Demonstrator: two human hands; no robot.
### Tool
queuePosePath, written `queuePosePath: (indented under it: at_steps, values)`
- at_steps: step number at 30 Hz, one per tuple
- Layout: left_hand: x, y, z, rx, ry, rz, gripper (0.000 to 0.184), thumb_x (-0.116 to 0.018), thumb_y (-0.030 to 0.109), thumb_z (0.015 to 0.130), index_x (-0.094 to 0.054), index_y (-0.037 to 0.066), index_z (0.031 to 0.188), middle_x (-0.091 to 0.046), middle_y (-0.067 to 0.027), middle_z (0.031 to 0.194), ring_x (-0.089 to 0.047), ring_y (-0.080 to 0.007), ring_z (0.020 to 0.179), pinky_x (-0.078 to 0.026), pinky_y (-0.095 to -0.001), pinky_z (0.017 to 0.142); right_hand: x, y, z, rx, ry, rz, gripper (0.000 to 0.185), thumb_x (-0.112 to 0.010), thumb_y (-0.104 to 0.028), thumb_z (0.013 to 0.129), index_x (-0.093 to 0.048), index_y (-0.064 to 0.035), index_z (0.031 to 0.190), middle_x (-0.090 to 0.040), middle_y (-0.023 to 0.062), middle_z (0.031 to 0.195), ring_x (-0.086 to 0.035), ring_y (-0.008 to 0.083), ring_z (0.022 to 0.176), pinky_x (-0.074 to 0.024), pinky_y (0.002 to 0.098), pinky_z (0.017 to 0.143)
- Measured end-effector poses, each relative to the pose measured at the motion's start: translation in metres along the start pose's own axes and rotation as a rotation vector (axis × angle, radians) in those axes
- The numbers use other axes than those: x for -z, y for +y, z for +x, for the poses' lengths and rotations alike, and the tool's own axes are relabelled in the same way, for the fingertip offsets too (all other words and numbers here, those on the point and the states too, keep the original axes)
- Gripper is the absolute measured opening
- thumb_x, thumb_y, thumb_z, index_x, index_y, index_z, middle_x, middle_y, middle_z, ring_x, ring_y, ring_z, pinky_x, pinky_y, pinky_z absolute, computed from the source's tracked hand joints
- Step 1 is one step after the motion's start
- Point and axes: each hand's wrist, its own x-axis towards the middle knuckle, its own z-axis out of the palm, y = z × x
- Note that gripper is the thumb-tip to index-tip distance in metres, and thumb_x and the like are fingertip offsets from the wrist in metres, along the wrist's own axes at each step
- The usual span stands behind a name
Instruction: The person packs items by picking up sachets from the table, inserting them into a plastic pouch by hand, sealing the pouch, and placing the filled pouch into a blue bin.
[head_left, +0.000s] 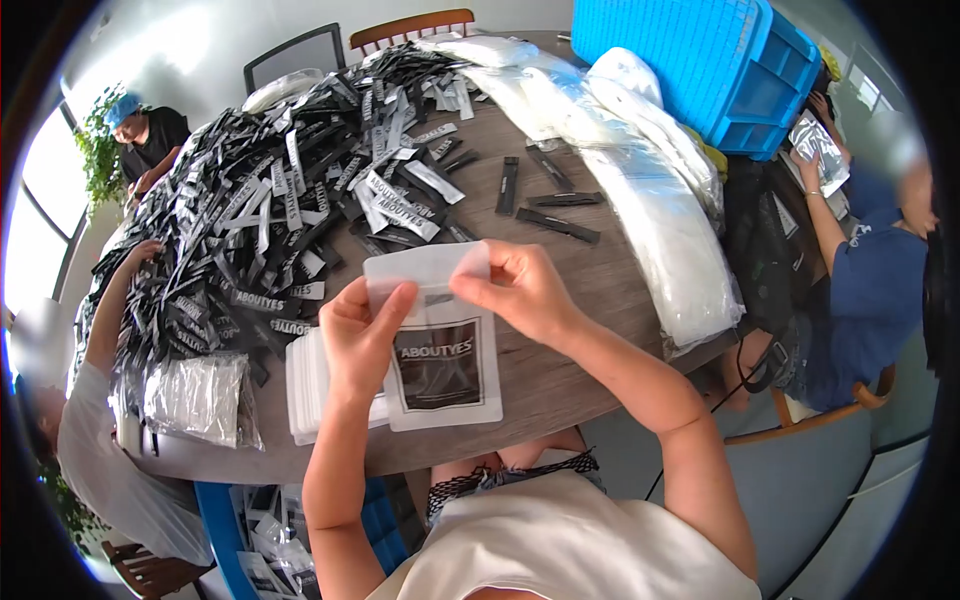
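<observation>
One wide head view looks forward and down, close above left hand and right hand.

This looks like a packing workshop: people around a table, heaped sachets and stacked pouches on it.

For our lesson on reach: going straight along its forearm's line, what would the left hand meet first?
Beyond the pouch it holds, the left hand would probably meet the pile of sachets, though depth is unclear.

One held pouch, perhaps four chairs
</observation>
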Motion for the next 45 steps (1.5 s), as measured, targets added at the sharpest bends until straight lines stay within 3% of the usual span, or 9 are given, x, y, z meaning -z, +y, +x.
queuePosePath:
  at_steps: [2,18,21,23,27,30,32,37,45]
  values:
    - [-0.006,-0.001,-0.003,-0.019,-0.011,0.031,0.017,-0.071,0.011,0.084,-0.067,-0.004,0.091,-0.067,-0.002,0.081,-0.057,-0.0041,0.071,-0.044,-0.0179,0.063,-0.003,-0.007,-0.004,-0.141,-0.076,0.147,0.012,-0.068,-0.009,0.084,-0.066,0.0006,0.091,-0.067,0.0028,0.09,-0.059,0.0059,0.082,-0.0473,0.0219,0.072]
    - [0.055,0.008,-0.03,0.204,0.054,-0.149,0.021,-0.061,0.017,0.092,-0.068,0.001,0.081,-0.065,0.0013,0.075,-0.055,-0.0039,0.066,-0.042,-0.0193,0.061,0.009,-0.005,0.007,-0.223,-0.138,0.235,0.014,-0.068,-0.015,0.086,-0.071,-0.0021,0.081,-0.069,0.0057,0.078,-0.061,0.0095,0.072,-0.0485,0.0237,0.069]
    - [0.133,0.036,-0.063,0.242,0.064,0.126,0.018,-0.067,0.016,0.085,-0.063,0.001,0.075,-0.056,0.0039,0.066,-0.049,-0.0029,0.06,-0.038,-0.0204,0.054,0.061,0.017,0.027,0.253,0.124,-0.883,0.018,-0.069,-0.013,0.076,-0.067,0.0027,0.085,-0.065,0.0154,0.088,-0.063,0.0275,0.085,-0.0494,0.0321,0.079]
    - [0.186,0.05,-0.099,0.335,-0.095,0.314,0.015,-0.076,0.011,0.072,-0.067,-0.001,0.074,-0.062,0.0008,0.065,-0.054,-0.0047,0.059,-0.042,-0.021,0.053,0.087,0.042,0.027,0.039,0.241,-1.498,0.014,-0.061,-0.005,0.077,-0.064,0.0005,0.09,-0.062,0.0149,0.094,-0.059,0.032,0.095,-0.0476,0.0408,0.081]
    - [0.268,0.041,-0.166,0.783,-0.452,0.876,0.019,-0.078,0.016,0.072,-0.071,-0.001,0.078,-0.068,-0.0052,0.065,-0.055,-0.0041,0.055,-0.044,-0.0245,0.05,0.091,0.045,0.036,-0.137,0.066,-1.587,0.018,-0.06,-0.003,0.076,-0.059,0.0027,0.093,-0.059,0.0198,0.101,-0.063,0.0342,0.09,-0.0518,0.043,0.074]
    - [0.291,0.034,-0.216,0.662,-0.484,1.443,0.028,-0.077,0.02,0.072,-0.068,-0.004,0.084,-0.068,-0.0106,0.066,-0.064,-0.0197,0.056,-0.048,-0.0298,0.055,0.072,0.05,0.056,-0.104,0.062,-1.489,0.018,-0.059,-0.002,0.076,-0.057,0.0036,0.093,-0.057,0.0229,0.103,-0.065,0.0356,0.084,-0.0544,0.0435,0.068]
    - [0.243,0.066,-0.209,0.648,-0.251,0.85,0.038,-0.076,0.023,0.073,-0.065,-0.007,0.095,-0.069,-0.0136,0.076,-0.066,-0.0283,0.065,-0.051,-0.034,0.063,0.057,0.057,0.073,-0.005,0.052,-1.398,0.018,-0.059,-0.002,0.077,-0.057,0.0044,0.093,-0.056,0.0243,0.104,-0.066,0.0366,0.08,-0.0554,0.0434,0.065]
    - [0.106,0.105,-0.16,-0.296,-0.777,0.077,0.035,-0.077,0.023,0.071,-0.068,-0.004,0.092,-0.068,-0.0118,0.078,-0.067,-0.0247,0.07,-0.052,-0.0342,0.065,0.011,0.073,0.111,-0.01,0.063,-1.327,0.02,-0.06,-0.016,0.085,-0.061,0.0026,0.091,-0.062,0.0208,0.098,-0.067,0.0346,0.083,-0.0544,0.0429,0.07]
    - [0.05,0.065,-0.137,-0.299,-1.071,-0.534,0.034,-0.076,0.022,0.071,-0.068,-0.005,0.091,-0.068,-0.0121,0.079,-0.067,-0.0248,0.071,-0.052,-0.0344,0.065,0.034,0.059,0.109,-0.263,0.093,-1.226,0.05,-0.051,-0.049,0.091,-0.069,-0.003,0.081,-0.067,0.0178,0.08,-0.068,0.0318,0.082,-0.0524,0.042,0.07]
